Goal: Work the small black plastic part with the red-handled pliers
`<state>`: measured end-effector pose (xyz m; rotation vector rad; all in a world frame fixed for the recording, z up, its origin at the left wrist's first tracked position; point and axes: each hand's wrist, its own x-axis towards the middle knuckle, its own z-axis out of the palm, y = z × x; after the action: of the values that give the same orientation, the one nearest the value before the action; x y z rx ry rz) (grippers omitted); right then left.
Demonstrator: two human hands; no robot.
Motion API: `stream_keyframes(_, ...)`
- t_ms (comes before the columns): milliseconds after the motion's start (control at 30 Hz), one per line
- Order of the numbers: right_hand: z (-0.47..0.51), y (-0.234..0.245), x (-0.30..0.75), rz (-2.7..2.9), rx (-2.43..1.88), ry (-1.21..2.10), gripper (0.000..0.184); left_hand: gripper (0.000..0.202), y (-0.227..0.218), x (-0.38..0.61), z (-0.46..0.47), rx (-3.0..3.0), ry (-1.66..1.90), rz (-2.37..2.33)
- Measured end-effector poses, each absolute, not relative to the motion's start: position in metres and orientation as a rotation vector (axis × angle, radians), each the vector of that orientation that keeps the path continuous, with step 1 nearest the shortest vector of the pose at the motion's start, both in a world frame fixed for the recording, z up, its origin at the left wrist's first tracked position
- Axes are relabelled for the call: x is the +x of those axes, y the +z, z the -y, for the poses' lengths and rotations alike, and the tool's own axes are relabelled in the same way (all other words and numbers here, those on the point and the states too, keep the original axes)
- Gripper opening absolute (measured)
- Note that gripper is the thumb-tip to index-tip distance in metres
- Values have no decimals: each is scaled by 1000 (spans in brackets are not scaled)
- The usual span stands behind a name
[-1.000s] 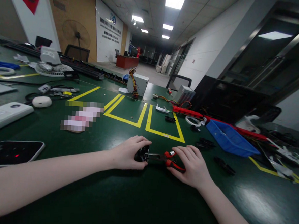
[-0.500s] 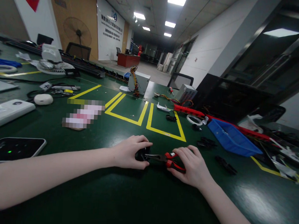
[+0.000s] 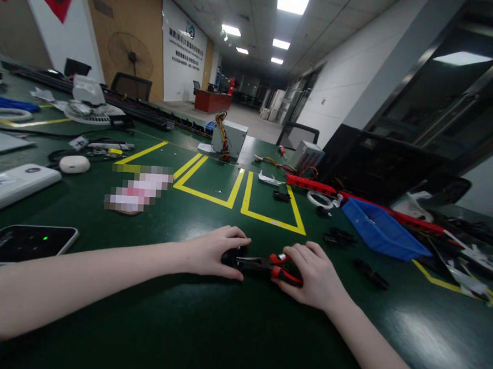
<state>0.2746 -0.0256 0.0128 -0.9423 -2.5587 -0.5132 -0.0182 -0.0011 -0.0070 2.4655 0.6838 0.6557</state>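
Low over the green table, my left hand (image 3: 215,253) is curled round a small black part (image 3: 229,256), mostly hidden by the fingers and palm. A pair of needle-nose pliers (image 3: 286,275) with red and black handles lies in my right hand (image 3: 314,275). Its fingers wrap the handles, which stand a little apart. The pliers' narrow metal jaws point left and reach the black part between my left thumb and forefinger. Whether the jaws are closed on anything there is too small to tell.
Right of my hands lie black parts (image 3: 339,236) and a blue tray (image 3: 381,230). Yellow tape (image 3: 271,221) marks the table ahead. On the left are a blurred pink object (image 3: 139,192), a white case (image 3: 74,164) and a black-topped device (image 3: 25,244). A power supply (image 3: 234,140) stands farther back.
The pliers have shifted slightly left, and their handles look a bit wider apart. My left hand keeps the black part in nearly the same place.
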Motion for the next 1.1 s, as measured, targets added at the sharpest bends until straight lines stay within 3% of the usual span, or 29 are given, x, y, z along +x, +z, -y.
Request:
stream_keyframes(267, 27, 11, 278, 2526, -914, -576, 40, 64, -3, -19, 3, 2511, 598, -702)
stream_keyframes(1100, 28, 15, 273, 2469, -891, -696, 37, 63, -3, -18, 5, 2498, 644, -680)
